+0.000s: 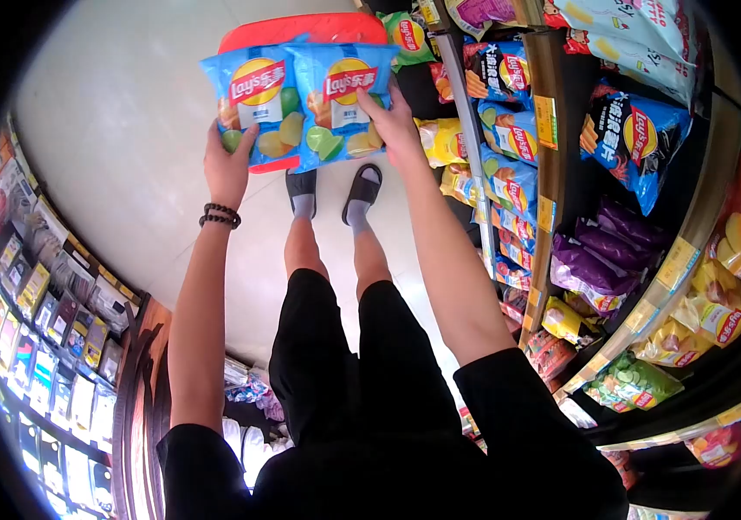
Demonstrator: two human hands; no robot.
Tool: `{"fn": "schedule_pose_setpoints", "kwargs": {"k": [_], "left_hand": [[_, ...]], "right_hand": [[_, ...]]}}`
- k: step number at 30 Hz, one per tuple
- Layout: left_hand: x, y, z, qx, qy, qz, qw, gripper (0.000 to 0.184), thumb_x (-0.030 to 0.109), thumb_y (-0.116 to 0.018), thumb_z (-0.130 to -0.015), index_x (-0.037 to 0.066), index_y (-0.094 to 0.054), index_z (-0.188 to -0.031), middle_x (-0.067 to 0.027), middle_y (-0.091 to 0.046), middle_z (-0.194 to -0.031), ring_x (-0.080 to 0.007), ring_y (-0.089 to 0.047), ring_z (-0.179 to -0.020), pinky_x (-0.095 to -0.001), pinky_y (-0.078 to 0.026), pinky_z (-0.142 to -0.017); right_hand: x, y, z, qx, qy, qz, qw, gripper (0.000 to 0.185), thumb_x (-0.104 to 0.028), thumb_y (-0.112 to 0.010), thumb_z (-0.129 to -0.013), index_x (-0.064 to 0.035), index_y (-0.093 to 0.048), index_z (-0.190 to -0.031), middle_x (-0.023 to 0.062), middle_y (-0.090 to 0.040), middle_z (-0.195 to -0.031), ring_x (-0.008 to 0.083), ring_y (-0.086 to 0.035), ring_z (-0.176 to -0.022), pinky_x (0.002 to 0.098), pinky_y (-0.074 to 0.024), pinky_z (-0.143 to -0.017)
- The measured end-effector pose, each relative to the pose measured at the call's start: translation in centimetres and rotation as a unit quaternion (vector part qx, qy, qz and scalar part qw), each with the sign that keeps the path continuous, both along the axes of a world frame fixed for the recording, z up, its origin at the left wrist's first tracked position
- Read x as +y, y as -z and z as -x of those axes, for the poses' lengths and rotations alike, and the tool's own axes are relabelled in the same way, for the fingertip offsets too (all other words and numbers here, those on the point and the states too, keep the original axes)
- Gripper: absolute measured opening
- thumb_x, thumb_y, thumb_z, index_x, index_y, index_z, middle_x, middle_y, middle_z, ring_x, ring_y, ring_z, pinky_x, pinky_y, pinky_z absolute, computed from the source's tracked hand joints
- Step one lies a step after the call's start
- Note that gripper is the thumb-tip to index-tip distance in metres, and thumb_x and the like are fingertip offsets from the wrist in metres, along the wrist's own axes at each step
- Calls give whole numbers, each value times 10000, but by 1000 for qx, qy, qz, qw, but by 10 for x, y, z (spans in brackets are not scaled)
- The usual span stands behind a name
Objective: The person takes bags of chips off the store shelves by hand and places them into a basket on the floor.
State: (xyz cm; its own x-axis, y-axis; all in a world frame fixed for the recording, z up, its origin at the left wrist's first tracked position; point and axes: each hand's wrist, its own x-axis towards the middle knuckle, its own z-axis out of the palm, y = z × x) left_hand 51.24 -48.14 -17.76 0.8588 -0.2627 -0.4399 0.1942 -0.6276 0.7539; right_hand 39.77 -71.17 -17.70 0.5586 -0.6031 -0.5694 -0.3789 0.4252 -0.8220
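Observation:
Two light-blue Lay's chip bags with lime and chip pictures are held side by side out in front of me, fronts facing up. My left hand grips the lower left edge of the left chip bag, thumb on its front. Around the right edge of the right chip bag my right hand is closed, a finger or thumb lying across the front. The bags overlap slightly in the middle. Behind them shows a red plastic stool or basket, mostly hidden by the bags.
Shelves on the right carry many chip bags, among them blue bags, purple bags and yellow bags. A rack of small packaged goods stands on the left. Pale floor tiles lie between, with my slippered feet below the bags.

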Motion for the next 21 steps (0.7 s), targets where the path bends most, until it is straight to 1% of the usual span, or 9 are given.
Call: {"fn": "schedule_pose_setpoints", "kwargs": {"k": [5,9,10,13,14,15,17,19,21], "left_hand": [[13,-6,1,-29,-40,-9,999,607,326,-716,-849,-53,-490,-1266,-156,-643,-1092,-186,-616,-976,-317,-497,-835],[14,-8,-2,-20,-27,-36,999,574,313,-699,-867,-45,-494,-1267,-142,-640,-1090,-176,-608,-972,-304,-491,-833],[14,-4,-2,-16,-28,-19,999,559,304,-691,-875,-41,-494,-1268,-133,-636,-1094,-168,-603,-972,-298,-490,-832],[16,12,-1,-4,-30,42,999,520,282,-682,-886,-33,-500,-1258,-116,-633,-1080,-150,-595,-957,-291,-488,-817],[12,15,-2,-2,-32,68,997,511,276,-688,-881,-33,-507,-1245,-116,-639,-1057,-148,-596,-942,-295,-490,-804],[7,18,-2,1,-34,96,995,501,270,-694,-876,-34,-514,-1232,-117,-645,-1035,-146,-597,-927,-300,-492,-792],[6,18,-6,23,-32,107,993,465,256,-688,-884,-27,-524,-1215,-95,-645,-1033,-120,-591,-913,-275,-489,-779],[14,22,-11,63,-20,77,995,497,275,-670,-898,-31,-501,-1251,-99,-634,-1064,-133,-591,-936,-266,-485,-796],[16,19,-10,83,-30,101,991,534,277,-651,-909,-32,-466,-1302,-128,-595,-1175,-158,-566,-1058,-281,-472,-867]], "right_hand": [[4,16,-19,-8,-28,51,998,448,-195,-768,-777,20,-578,-1121,86,-653,-1017,148,-617,-908,281,-493,-800],[-11,3,-23,-17,1,68,998,486,-174,-767,-776,11,-557,-1173,84,-652,-1035,151,-618,-926,289,-496,-829],[-16,-2,-18,-1,17,39,999,498,-169,-752,-791,6,-536,-1205,91,-642,-1071,159,-619,-951,293,-493,-847],[-18,42,-10,-31,-23,130,991,533,-216,-753,-794,10,-514,-1214,122,-625,-1113,200,-619,-994,321,-492,-857],[-14,35,-14,40,-25,167,985,598,-292,-769,-770,25,-504,-1203,166,-617,-1103,265,-618,-1004,370,-487,-862],[-14,47,-15,40,-36,217,975,674,-381,-762,-755,40,-485,-1203,226,-589,-1105,335,-585,-1035,429,-449,-910],[-11,43,-19,99,-56,316,942,725,-429,-704,-788,67,-446,-1250,287,-509,-1188,419,-478,-1132,487,-353,-1002],[-16,54,-15,102,-47,354,929,645,-334,-720,-806,4,-451,-1284,219,-563,-1181,368,-536,-1117,436,-397,-983],[-27,33,-4,86,-30,405,910,546,-289,-688,-841,4,-475,-1250,203,-577,-1161,326,-561,-1093,408,-428,-952]]}}
